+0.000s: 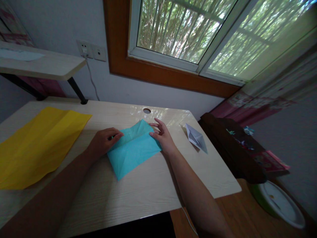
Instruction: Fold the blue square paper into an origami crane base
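A creased sheet of turquoise paper (135,152), partly folded, is held just above the middle of the desk. My left hand (104,142) pinches its left edge between thumb and fingers. At the opposite edge, my right hand (162,135) grips the paper with the thumb on top, while its index finger stretches outward. Some of the right fingers are hidden behind the sheet. To the right of that hand stands a white folded paper boat (196,138).
A large yellow sheet of paper (42,145) lies on the left of the desk (138,205). Behind it rises a raised shelf (56,64) on black legs. A round cable hole (147,111) is near the back edge. Dark wooden furniture (223,148) stands at the right.
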The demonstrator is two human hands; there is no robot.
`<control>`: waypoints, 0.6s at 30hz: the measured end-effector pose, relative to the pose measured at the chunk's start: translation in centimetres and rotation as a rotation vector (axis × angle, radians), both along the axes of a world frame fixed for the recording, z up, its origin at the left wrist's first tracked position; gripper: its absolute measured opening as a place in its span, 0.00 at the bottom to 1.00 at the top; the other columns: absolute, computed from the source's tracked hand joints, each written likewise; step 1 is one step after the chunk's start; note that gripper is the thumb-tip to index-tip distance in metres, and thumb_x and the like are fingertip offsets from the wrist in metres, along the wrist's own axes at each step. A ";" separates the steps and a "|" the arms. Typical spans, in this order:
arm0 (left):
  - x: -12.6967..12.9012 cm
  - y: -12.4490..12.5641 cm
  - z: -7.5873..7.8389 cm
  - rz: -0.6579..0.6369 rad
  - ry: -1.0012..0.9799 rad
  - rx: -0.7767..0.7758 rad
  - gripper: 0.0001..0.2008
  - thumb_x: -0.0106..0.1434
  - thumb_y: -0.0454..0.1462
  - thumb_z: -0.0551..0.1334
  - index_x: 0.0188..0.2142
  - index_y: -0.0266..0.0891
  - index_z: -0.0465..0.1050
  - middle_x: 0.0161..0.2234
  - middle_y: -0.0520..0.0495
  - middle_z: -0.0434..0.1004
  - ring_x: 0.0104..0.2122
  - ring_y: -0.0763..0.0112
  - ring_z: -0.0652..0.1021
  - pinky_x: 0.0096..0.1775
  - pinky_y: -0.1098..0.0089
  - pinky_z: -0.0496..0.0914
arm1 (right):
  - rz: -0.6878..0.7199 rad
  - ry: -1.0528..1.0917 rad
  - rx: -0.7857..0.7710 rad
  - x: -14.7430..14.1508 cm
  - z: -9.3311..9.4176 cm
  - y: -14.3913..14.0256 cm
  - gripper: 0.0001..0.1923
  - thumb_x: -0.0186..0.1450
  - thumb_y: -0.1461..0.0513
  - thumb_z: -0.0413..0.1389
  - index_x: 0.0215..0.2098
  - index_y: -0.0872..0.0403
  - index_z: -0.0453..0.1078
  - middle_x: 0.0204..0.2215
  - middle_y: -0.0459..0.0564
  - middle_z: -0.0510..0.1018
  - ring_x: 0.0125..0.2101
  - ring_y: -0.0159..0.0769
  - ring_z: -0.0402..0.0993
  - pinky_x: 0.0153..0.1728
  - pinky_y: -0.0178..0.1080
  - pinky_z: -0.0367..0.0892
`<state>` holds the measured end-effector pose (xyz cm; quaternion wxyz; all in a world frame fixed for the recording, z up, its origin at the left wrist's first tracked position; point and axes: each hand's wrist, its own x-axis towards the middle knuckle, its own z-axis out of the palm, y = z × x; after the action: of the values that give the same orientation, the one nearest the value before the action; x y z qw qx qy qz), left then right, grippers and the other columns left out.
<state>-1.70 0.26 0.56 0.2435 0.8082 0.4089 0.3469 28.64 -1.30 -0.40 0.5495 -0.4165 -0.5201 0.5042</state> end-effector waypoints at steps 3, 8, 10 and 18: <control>-0.3 0.6 -0.1 0.074 0.023 -0.015 0.20 0.71 0.50 0.54 0.42 0.42 0.80 0.42 0.44 0.82 0.45 0.59 0.79 0.49 0.61 0.70 | 0.034 0.041 0.021 0.1 0.5 0.0 0.45 0.55 0.61 0.70 0.65 0.33 0.58 0.58 0.46 0.74 0.28 0.25 0.70 0.32 0.33 0.69; -0.9 1.9 -1.0 0.078 0.039 -0.135 0.25 0.70 0.54 0.53 0.53 0.42 0.76 0.53 0.43 0.78 0.54 0.55 0.76 0.57 0.57 0.67 | 0.092 0.103 -0.008 0.1 1.0 -0.2 0.49 0.55 0.60 0.71 0.67 0.34 0.53 0.50 0.46 0.80 0.32 0.29 0.76 0.33 0.35 0.71; -0.8 1.9 -1.1 0.023 -0.007 -0.231 0.26 0.69 0.55 0.54 0.57 0.45 0.73 0.56 0.44 0.77 0.56 0.55 0.76 0.58 0.57 0.67 | 0.097 0.121 -0.024 0.1 1.1 -0.3 0.50 0.54 0.59 0.71 0.68 0.34 0.52 0.47 0.44 0.82 0.34 0.32 0.77 0.34 0.35 0.72; 1.3 -1.2 0.3 -0.207 -0.279 -0.681 0.29 0.70 0.55 0.53 0.66 0.50 0.61 0.58 0.45 0.75 0.56 0.58 0.76 0.58 0.58 0.69 | 0.157 0.225 -0.033 0.6 2.0 -0.6 0.51 0.54 0.59 0.72 0.68 0.32 0.51 0.50 0.42 0.80 0.40 0.33 0.79 0.38 0.37 0.75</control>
<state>-0.36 -0.97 0.90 0.5853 0.6628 0.3799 0.2716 29.19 -1.92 1.62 0.5564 -0.3243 -0.4778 0.5975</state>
